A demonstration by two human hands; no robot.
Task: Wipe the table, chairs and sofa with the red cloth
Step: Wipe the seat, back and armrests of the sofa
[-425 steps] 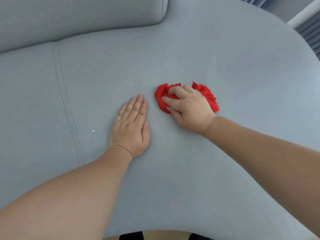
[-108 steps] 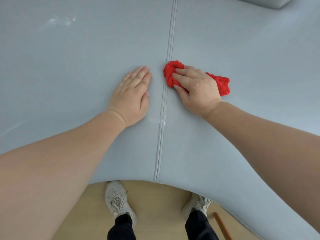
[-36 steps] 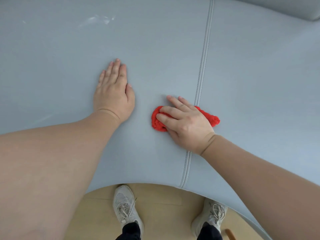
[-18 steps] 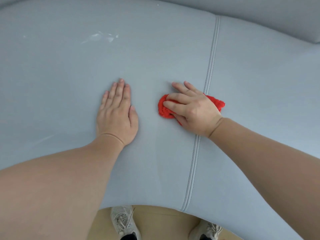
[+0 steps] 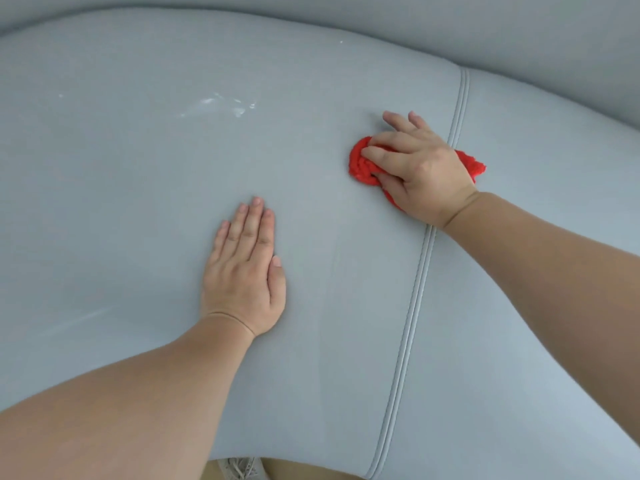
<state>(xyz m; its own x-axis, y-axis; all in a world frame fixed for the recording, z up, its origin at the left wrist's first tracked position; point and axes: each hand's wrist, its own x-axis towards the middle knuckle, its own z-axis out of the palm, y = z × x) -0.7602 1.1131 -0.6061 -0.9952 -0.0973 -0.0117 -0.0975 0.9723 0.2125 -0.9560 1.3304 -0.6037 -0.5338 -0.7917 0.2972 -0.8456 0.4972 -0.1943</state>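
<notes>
- A pale grey-blue sofa [image 5: 138,209] fills nearly the whole view. Its seat is smooth and taut, and the backrest [image 5: 519,32] rises along the far edge.
- The fingers of the right hand [image 5: 422,168] are bent over a bunched red cloth [image 5: 360,164], clamping it down against the seat. Two fingers reach past it on the far side and touch the upholstery.
- The cloth sits right of centre, just left of the raised double seam [image 5: 417,271]. One tail pokes out to the right of the hand, across that seam.
- I'd judge the cloth to be light, soft and nubbly. It squashes into a wad and gives no resistance. The best hold is from above, with the palm over the bulk and the fingertips pinning its leading edge so it doesn't roll up or slip out.
- The left hand [image 5: 242,268] lies flat on the seat, nearer and to the left. Its fingers are straight and close together and hold nothing. It looks to be bracing the person's weight.
- A whitish smear [image 5: 221,105] shows on the far left of the seat, well apart from the cloth. It seems a likely patch to wipe.
- At the near edge there is a sliver of tan floor [image 5: 298,474] and part of a light shoe [image 5: 239,471].
</notes>
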